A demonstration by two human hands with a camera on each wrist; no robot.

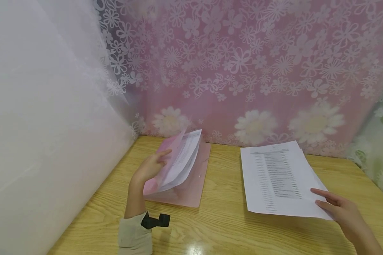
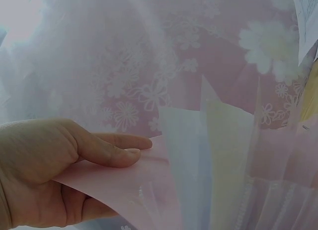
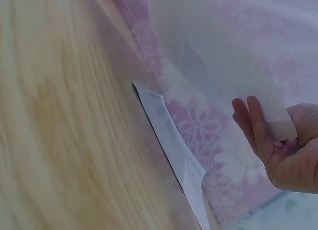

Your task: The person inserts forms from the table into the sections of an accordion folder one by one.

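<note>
A pink folder [image 1: 204, 173] lies partly opened on the table at the left, with clear sleeves and printed pages [image 1: 183, 156] fanned up inside. My left hand [image 1: 150, 166] pinches its raised cover [image 2: 144, 185] between thumb and fingers, as the left wrist view shows. On the right, my right hand [image 1: 341, 210] holds a printed sheet [image 1: 274, 177] by its lower right corner. In the right wrist view this sheet [image 3: 218, 66] hangs lifted over the table, thumb and fingers at its corner. Another white paper [image 3: 171, 148] lies lower on the tabletop.
The wood-grain table [image 1: 223, 198] runs back to a pink floral curtain [image 1: 236, 71]. White sheeting [image 1: 51, 124] closes off the left side, and a pale green-patterned curtain [image 1: 379, 152] hangs at the right. A black strap [image 1: 154, 221] sits on the left wrist.
</note>
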